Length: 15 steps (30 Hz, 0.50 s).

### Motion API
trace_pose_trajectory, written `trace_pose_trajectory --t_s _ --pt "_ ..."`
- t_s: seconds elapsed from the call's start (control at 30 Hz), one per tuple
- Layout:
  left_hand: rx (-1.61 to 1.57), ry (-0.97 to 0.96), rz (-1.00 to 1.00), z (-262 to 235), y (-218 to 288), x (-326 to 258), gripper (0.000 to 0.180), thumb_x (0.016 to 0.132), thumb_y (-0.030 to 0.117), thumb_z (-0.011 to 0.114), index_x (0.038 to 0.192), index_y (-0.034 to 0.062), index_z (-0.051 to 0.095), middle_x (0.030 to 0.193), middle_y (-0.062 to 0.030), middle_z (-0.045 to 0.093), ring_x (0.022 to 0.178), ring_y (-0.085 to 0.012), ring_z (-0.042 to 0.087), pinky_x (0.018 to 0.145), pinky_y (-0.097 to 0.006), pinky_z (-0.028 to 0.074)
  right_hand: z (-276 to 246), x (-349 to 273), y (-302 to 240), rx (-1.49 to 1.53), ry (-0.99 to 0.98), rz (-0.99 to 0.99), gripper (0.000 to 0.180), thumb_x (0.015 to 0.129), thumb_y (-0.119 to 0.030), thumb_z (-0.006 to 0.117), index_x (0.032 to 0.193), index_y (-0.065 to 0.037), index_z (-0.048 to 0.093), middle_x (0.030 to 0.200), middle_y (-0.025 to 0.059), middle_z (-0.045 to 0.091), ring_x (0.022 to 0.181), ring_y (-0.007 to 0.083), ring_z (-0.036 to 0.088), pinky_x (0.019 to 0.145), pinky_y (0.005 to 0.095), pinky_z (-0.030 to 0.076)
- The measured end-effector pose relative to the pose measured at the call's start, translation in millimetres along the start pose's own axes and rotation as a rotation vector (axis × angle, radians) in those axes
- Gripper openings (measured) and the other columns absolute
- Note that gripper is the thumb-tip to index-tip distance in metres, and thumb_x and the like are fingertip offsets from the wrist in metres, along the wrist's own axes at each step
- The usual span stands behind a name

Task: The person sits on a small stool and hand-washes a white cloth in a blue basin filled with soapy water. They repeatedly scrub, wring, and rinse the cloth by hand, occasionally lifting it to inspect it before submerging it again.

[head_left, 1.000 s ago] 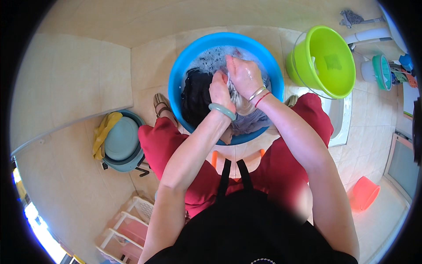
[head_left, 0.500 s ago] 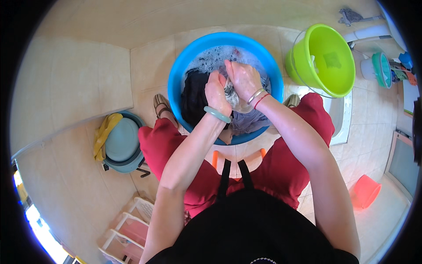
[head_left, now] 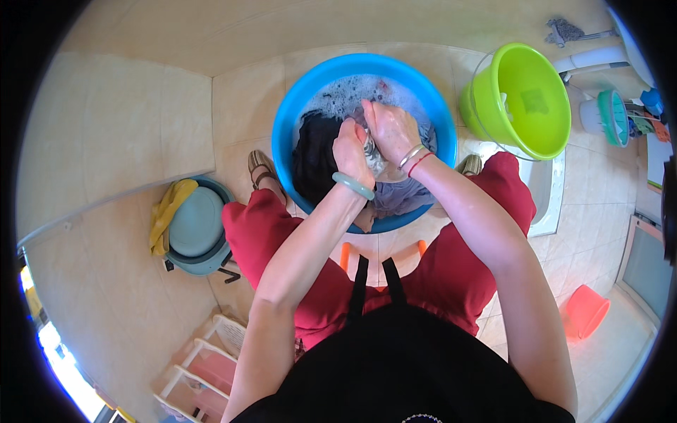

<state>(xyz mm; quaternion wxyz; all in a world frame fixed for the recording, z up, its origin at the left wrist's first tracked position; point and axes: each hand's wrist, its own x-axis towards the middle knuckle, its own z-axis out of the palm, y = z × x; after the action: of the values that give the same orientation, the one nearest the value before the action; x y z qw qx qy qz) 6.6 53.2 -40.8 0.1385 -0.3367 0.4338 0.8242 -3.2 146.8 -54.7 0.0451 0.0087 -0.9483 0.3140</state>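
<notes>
Between my feet stands a round blue basin (head_left: 282,106) of foamy water. Dark wet clothing (head_left: 314,158) lies in its left part, and a grey-blue garment (head_left: 402,195) on the right. Over the middle, my left hand (head_left: 352,150) and my right hand (head_left: 393,130) are closed side by side on a wet, pale, sheer piece of cloth (head_left: 377,161). Its lower part hangs below my fingers; the rest is hidden in my grip. A jade-coloured bangle is on my left wrist, a silver bangle and red string on my right.
A lime-green bucket (head_left: 504,106) stands right of the basin, by a white floor fixture (head_left: 546,194). Stacked blue-grey basins (head_left: 199,222) with a yellow cloth (head_left: 169,211) are at left. A white rack (head_left: 201,366) is lower left, a coral bucket (head_left: 587,311) lower right.
The whole view has shifted slightly. My hands keep their hold on the pale cloth over the basin, in nearly the same position.
</notes>
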Motion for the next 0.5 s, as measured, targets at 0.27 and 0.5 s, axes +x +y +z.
trace_pose_trajectory --t_s 0.27,0.5 --pt "0.041 -0.133 -0.065 -12.9 27.3 25.6 0.035 0.092 0.023 0.044 0.059 0.0157 0.035 0.049 0.0007 0.034 0.043 -0.0127 0.035 0.042 -0.033 0.031 -27.5 -52.3 -71.4 0.140 -0.060 -0.321 0.016 0.090 -0.016 0.054 0.080 -0.004 0.052 0.071 0.0173 0.059 0.058 0.0338 0.060 0.051 0.0420 0.049" --pt "0.015 0.085 -0.004 3.1 -1.3 -7.6 0.034 0.087 0.019 0.051 0.055 0.0141 0.039 0.054 0.0025 0.037 0.052 -0.0108 0.039 0.051 -0.029 0.031 -5.0 -1.6 3.7 -0.079 -0.130 0.046 0.026 0.092 -0.027 0.043 0.088 -0.006 0.057 0.072 0.0187 0.063 0.068 0.0362 0.064 0.052 0.0472 0.050"
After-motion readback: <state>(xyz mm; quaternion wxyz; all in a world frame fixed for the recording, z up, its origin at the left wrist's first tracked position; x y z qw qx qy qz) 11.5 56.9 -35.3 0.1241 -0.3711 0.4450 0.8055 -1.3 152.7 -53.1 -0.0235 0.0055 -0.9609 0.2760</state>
